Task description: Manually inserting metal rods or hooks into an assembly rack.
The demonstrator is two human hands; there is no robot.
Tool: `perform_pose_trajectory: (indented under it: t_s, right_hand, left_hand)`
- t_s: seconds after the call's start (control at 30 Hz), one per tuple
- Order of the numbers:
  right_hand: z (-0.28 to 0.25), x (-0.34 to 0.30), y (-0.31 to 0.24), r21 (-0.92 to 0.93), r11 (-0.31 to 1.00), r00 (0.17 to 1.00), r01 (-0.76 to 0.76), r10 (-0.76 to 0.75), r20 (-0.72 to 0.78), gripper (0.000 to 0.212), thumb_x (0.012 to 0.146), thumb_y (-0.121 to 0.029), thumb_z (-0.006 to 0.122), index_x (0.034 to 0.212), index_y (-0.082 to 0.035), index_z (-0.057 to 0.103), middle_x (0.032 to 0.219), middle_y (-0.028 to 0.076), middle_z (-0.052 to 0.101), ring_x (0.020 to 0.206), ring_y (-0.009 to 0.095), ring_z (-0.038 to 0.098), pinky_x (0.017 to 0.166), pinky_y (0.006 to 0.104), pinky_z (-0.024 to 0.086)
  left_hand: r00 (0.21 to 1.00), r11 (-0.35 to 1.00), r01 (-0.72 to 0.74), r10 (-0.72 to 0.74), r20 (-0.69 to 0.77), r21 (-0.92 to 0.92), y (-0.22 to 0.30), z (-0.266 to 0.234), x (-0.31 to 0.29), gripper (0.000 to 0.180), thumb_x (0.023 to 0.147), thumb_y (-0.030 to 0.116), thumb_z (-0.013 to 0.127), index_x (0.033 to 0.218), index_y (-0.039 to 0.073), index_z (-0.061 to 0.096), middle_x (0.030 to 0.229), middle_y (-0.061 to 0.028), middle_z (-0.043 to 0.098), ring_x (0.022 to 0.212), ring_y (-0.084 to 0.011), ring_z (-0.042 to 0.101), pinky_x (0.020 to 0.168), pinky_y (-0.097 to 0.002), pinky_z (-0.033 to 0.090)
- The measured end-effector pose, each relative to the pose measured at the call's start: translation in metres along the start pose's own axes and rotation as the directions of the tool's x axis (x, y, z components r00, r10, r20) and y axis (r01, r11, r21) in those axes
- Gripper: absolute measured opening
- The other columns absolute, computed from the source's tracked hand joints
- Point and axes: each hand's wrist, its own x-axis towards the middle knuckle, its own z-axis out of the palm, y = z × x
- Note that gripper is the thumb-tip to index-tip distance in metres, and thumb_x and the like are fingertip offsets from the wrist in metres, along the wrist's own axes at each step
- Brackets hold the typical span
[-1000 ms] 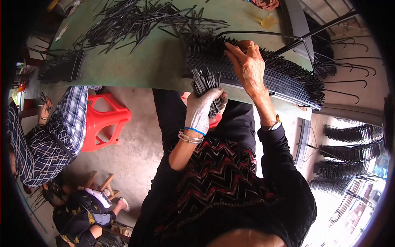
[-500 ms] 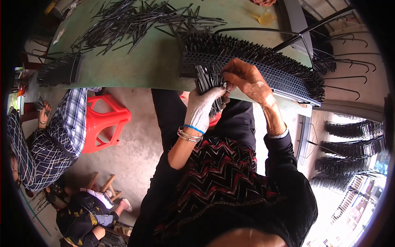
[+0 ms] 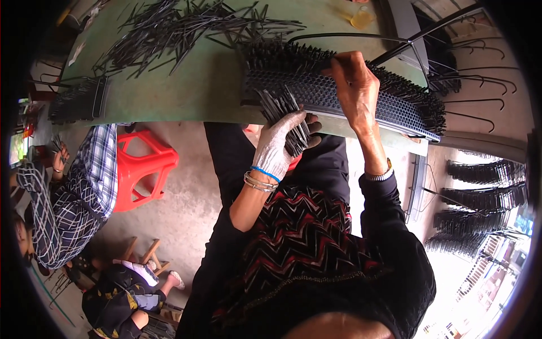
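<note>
Clamping black strips [image 3: 275,104], left grip [image 3: 282,138]; right grip [image 3: 357,87] at perforated rack [image 3: 293,87], closure unclear; rod [image 3: 350,35], strip pile [image 3: 161,35] beyond

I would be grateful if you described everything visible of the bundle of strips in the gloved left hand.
The bundle is many thin, straight, dark strips, shiny in places; their material is unclear. It leans toward the upper left, its upper ends uneven and slightly fanned. The gloved left hand grips its middle, thumb across it, near the front edge of the green table.
</note>
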Motion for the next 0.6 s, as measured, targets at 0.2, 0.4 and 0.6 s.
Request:
perform_pose_trajectory:
  t_s: [0.2, 0.4, 0.6]
  right_hand:
    - [0.001, 0.005, 0.002, -0.001, 1.0, 1.0, 0.003, -0.003, 0.028, 0.008, 0.092, -0.004, 0.06, 0.098, -0.001, 0.057, 0.083, 0.007, 0.069, 0.079, 0.012, 0.07, 0.068, 0.0235, 0.052]
    - [0.002, 0.004, 0.01, -0.044, 0.999, 0.988, -0.005, 0.011, 0.155, 0.011, 0.09, -0.004, 0.063, 0.101, -0.002, 0.061, 0.088, 0.008, 0.067, 0.081, 0.014, 0.07, 0.068, 0.0253, 0.053]
    - [0.008, 0.003, 0.013, -0.353, 0.883, 0.951, 0.309, -0.292, 0.101, 0.016, 0.083, -0.005, 0.069, 0.099, -0.009, 0.069, 0.085, 0.008, 0.06, 0.072, 0.019, 0.062, 0.064, 0.0283, 0.05]
  left_hand:
    - [0.998, 0.997, -0.039, 0.042, -0.044, 0.073, 0.001, -0.002, -0.003, 0.015, 0.089, 0.008, 0.063, 0.102, 0.001, 0.064, 0.083, -0.0115, 0.067, 0.068, -0.0223, 0.068, 0.059, -0.0366, 0.059]
    - [0.995, 0.991, -0.052, 0.061, -0.079, 0.122, 0.004, 0.004, -0.01, 0.012, 0.089, 0.009, 0.063, 0.098, 0.001, 0.064, 0.078, -0.0111, 0.066, 0.064, -0.0214, 0.066, 0.055, -0.0335, 0.058]
    - [0.996, 0.993, -0.055, 0.062, -0.066, 0.107, 0.005, 0.006, -0.013, 0.011, 0.089, 0.009, 0.063, 0.096, 0.0, 0.063, 0.078, -0.011, 0.066, 0.063, -0.0214, 0.066, 0.055, -0.0333, 0.058]
